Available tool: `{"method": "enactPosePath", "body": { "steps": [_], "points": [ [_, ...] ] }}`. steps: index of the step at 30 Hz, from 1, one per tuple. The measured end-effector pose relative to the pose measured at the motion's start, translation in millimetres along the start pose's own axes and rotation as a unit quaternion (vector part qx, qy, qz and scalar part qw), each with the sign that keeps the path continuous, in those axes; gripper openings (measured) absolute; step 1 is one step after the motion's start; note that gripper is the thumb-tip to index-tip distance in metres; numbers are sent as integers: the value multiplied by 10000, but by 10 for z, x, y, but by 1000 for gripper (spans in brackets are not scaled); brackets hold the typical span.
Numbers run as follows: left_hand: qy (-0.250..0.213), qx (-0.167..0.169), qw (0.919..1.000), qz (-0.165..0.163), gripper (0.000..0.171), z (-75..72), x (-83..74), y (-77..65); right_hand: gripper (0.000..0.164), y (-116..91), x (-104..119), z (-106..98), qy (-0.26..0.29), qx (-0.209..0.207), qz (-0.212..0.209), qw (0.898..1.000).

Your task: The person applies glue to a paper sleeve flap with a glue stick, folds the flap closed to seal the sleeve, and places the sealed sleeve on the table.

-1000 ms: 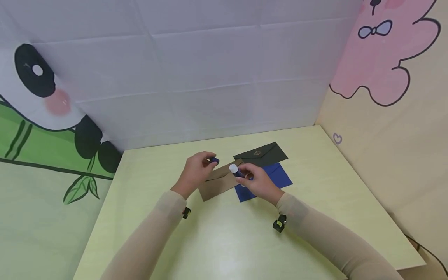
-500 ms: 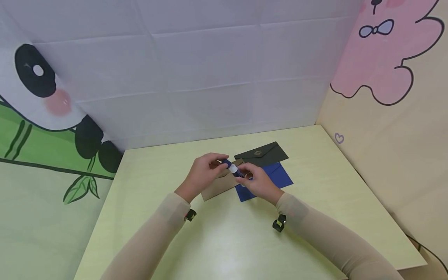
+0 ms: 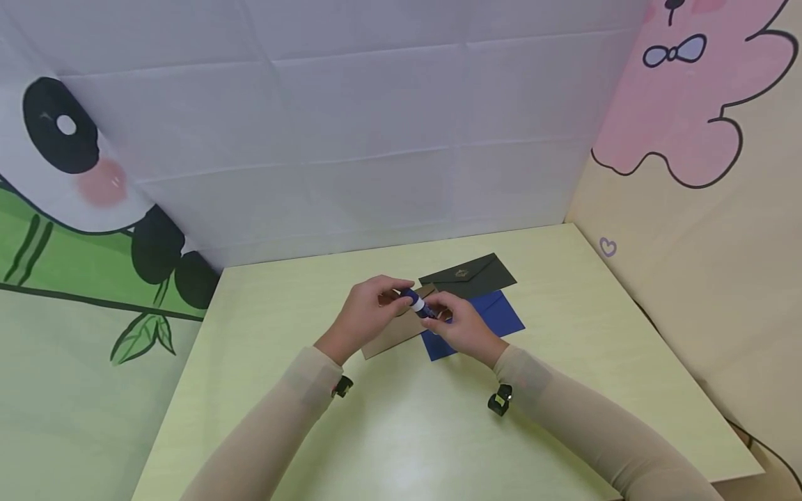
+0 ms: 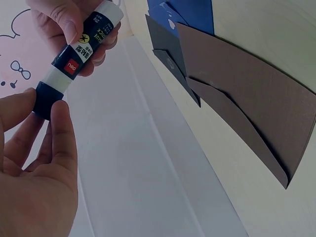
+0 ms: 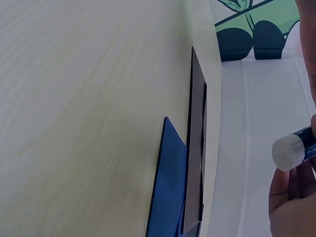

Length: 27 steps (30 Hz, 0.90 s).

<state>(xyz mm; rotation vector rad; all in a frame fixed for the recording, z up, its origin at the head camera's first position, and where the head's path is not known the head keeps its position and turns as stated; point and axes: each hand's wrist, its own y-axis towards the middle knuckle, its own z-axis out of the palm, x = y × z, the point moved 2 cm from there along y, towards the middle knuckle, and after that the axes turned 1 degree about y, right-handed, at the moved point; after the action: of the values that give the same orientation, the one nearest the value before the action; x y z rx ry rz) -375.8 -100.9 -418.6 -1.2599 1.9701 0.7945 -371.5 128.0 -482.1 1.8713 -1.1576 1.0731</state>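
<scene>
Over the envelopes, my right hand (image 3: 466, 327) grips the dark blue barrel of a glue stick (image 4: 81, 52), which has a white base and a white collar. Thumb and fingers of my left hand (image 3: 366, 309) pinch its dark blue cap (image 4: 48, 100), which sits on the collar end. The stick is tilted, its white base toward my right hand. Below lie a brown envelope (image 3: 391, 339), partly hidden by my left hand, and a blue envelope (image 3: 501, 316) beneath my right. Behind them is a dark green envelope (image 3: 476, 275) with a gold emblem.
The pale wooden table (image 3: 401, 431) meets a white cloth wall (image 3: 376, 195) at the back. A cloth with a pink cartoon bear (image 3: 673, 118) hangs at the right, beside a dark cable (image 3: 773, 456). Both sleeves carry small black wrist cameras.
My left hand has moved right with the cap, from apart from the glue stick to over its white end. The right hand stays nearly still, and the envelopes have not moved.
</scene>
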Motion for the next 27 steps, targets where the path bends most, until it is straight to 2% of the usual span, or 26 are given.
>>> {"method": "enactPosePath", "body": {
  "steps": [10,27],
  "points": [
    [209,66,9996,174,35,36,36,30,30,0,-16,1,-106,-14,-101,9999],
    [298,112,9990,325,34,76,47,62,30,-3,-47,-24,-125,-19,-156,9998]
  ]
}}
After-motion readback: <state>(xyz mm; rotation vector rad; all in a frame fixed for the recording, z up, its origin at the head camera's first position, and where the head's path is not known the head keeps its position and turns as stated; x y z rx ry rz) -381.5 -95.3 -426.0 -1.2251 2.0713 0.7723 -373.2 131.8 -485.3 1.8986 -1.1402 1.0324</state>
